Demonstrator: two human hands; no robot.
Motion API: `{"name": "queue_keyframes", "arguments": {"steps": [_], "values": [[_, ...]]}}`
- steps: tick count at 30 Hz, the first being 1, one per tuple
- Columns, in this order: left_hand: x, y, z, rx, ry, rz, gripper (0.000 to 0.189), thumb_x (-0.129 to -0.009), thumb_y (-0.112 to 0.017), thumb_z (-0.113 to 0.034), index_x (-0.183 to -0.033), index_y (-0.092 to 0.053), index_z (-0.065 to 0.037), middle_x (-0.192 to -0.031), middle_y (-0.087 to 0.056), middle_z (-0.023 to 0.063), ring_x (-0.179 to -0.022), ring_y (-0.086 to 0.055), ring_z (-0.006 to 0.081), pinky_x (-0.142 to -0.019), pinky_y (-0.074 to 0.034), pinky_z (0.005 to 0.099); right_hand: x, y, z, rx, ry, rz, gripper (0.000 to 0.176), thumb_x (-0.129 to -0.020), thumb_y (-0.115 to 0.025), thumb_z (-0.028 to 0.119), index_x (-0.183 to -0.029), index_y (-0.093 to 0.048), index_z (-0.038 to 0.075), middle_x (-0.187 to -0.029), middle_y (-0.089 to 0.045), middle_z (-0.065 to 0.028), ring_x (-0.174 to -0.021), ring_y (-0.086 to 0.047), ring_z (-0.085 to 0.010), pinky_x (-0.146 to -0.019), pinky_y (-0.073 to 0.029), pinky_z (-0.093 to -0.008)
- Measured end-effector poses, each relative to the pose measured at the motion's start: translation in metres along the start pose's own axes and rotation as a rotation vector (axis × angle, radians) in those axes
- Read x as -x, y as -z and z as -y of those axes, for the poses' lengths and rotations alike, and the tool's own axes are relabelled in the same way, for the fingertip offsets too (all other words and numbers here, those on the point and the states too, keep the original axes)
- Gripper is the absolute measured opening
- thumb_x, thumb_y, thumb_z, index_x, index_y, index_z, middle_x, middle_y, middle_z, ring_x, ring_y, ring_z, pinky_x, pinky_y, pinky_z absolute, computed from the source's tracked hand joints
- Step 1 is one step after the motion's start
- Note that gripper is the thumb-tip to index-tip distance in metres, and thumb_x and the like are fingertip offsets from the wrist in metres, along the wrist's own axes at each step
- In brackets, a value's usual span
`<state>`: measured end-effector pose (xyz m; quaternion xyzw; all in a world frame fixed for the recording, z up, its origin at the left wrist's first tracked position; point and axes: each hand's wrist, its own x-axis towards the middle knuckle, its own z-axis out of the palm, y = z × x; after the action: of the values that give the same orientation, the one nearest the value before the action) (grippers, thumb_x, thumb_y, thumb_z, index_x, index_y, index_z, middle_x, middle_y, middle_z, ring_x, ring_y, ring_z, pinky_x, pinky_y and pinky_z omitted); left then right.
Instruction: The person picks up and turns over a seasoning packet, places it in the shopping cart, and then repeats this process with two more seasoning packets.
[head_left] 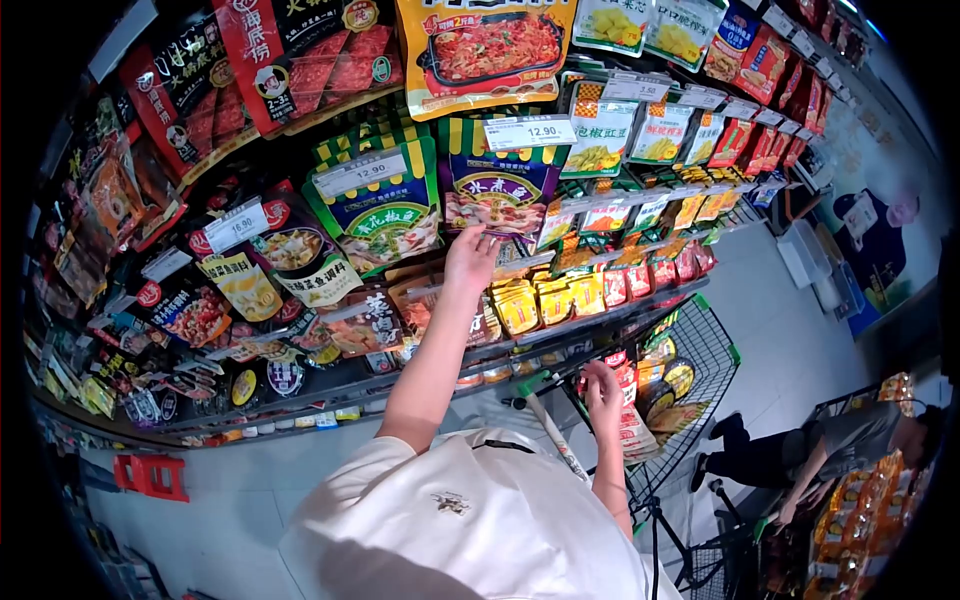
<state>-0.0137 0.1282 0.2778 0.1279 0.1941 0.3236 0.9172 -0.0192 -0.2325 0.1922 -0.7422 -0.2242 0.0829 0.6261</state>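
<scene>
My left hand (471, 260) reaches up to the shelf, fingertips right at the lower edge of a purple fish-seasoning packet (498, 190). The fingers are stretched out and apart. Beside this packet, to the left, hangs a green fish-seasoning packet (375, 215) behind a price tag. My right hand (602, 396) hovers low over the shopping cart (712, 345), with its fingers loosely bent and apart. It overlaps a red-and-white packet (630, 415) among the goods in the cart. Yellow-lidded tubs (679, 378) lie beside that packet.
Shelves of bagged seasonings curve around in front, with a large orange packet (488, 55) above. Small yellow packets (516, 306) fill a lower row. A red stool (150, 476) stands on the floor at left. Another person (850, 450) pushes a cart at right.
</scene>
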Motion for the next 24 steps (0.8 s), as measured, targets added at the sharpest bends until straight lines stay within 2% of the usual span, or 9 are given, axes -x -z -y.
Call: {"name": "queue_keyframes", "arguments": {"steps": [1,3,6,7,11,14,18,22,24], "values": [[-0.004,0.001,0.001,0.021,0.020,-0.027,0.048,-0.090,-0.069,-0.010,-0.130,-0.046,0.002,-0.141,-0.040,0.0128,-0.136,-0.037,0.0291,-0.119,-0.031,0.0427,-0.003,0.000,-0.004,0.023,0.042,0.024,0.025,-0.103,-0.050,0.005,-0.124,-0.058,-0.003,-0.112,-0.069,-0.0091,-0.101,-0.065,-0.0149,-0.086,-0.051,-0.0270],[-0.007,0.002,0.002,0.061,0.065,-0.084,0.048,-0.089,-0.070,-0.012,-0.129,-0.046,0.001,-0.143,-0.039,0.0131,-0.138,-0.037,0.0295,-0.118,-0.033,0.0429,-0.003,-0.003,-0.003,-0.020,0.015,0.026,0.025,-0.103,-0.050,0.006,-0.125,-0.058,-0.003,-0.112,-0.069,-0.0088,-0.101,-0.065,-0.0150,-0.087,-0.051,-0.0268],[0.007,0.007,0.004,0.066,0.085,-0.019,0.054,-0.088,-0.072,-0.014,-0.133,-0.045,-0.001,-0.146,-0.037,0.0135,-0.140,-0.036,0.0303,-0.119,-0.033,0.0435,-0.002,-0.007,-0.001,-0.049,0.032,0.025,0.025,-0.104,-0.050,0.008,-0.126,-0.059,-0.002,-0.113,-0.069,-0.0083,-0.101,-0.065,-0.0143,-0.085,-0.051,-0.0256],[0.009,0.008,0.004,0.044,0.097,0.008,0.060,-0.090,-0.073,-0.019,-0.139,-0.043,-0.004,-0.147,-0.038,0.0126,-0.142,-0.036,0.0300,-0.121,-0.030,0.0430,-0.002,-0.008,-0.001,-0.053,0.047,0.023,0.025,-0.104,-0.050,0.008,-0.126,-0.059,-0.002,-0.113,-0.069,-0.0081,-0.101,-0.065,-0.0140,-0.084,-0.051,-0.0250],[0.020,0.012,0.007,0.069,0.095,0.009,0.065,-0.094,-0.071,-0.029,-0.146,-0.039,-0.006,-0.151,-0.037,0.0117,-0.145,-0.031,0.0282,-0.123,-0.027,0.0427,0.004,-0.013,0.015,-0.042,0.003,0.028,0.025,-0.104,-0.051,0.008,-0.126,-0.059,-0.002,-0.113,-0.069,-0.0085,-0.100,-0.066,-0.0141,-0.084,-0.051,-0.0253],[0.038,0.013,0.008,0.051,0.085,0.022,0.065,-0.095,-0.071,-0.030,-0.146,-0.040,-0.006,-0.153,-0.035,0.0113,-0.145,-0.032,0.0280,-0.123,-0.028,0.0423,0.004,-0.017,0.026,-0.013,-0.004,0.044,0.025,-0.103,-0.052,0.006,-0.125,-0.059,-0.002,-0.112,-0.070,-0.0102,-0.102,-0.067,-0.0161,-0.087,-0.051,-0.0274],[0.052,0.017,0.011,0.021,0.030,0.030,0.057,-0.096,-0.068,-0.033,-0.142,-0.046,-0.006,-0.143,-0.049,0.0081,-0.137,-0.043,0.0246,-0.121,-0.032,0.0406,0.002,-0.023,0.036,-0.014,0.014,0.069,0.025,-0.101,-0.053,0.004,-0.125,-0.060,-0.003,-0.112,-0.071,-0.0128,-0.106,-0.068,-0.0190,-0.091,-0.052,-0.0300],[0.064,0.018,0.012,0.036,0.060,0.016,0.049,-0.097,-0.067,-0.035,-0.134,-0.052,-0.007,-0.137,-0.055,0.0067,-0.131,-0.048,0.0223,-0.115,-0.037,0.0386,-0.012,-0.039,0.056,-0.121,0.052,0.100,0.027,-0.101,-0.055,0.006,-0.126,-0.058,-0.003,-0.114,-0.070,-0.0130,-0.107,-0.067,-0.0189,-0.091,-0.052,-0.0303],[0.074,0.015,0.014,0.053,0.057,0.063,0.047,-0.097,-0.067,-0.036,-0.131,-0.053,-0.007,-0.132,-0.057,0.0064,-0.128,-0.050,0.0215,-0.113,-0.039,0.0388,-0.030,-0.046,0.073,-0.142,0.092,0.104,0.031,-0.100,-0.059,0.008,-0.129,-0.057,-0.004,-0.119,-0.069,-0.0128,-0.114,-0.065,-0.0188,-0.097,-0.050,-0.0308]]}}
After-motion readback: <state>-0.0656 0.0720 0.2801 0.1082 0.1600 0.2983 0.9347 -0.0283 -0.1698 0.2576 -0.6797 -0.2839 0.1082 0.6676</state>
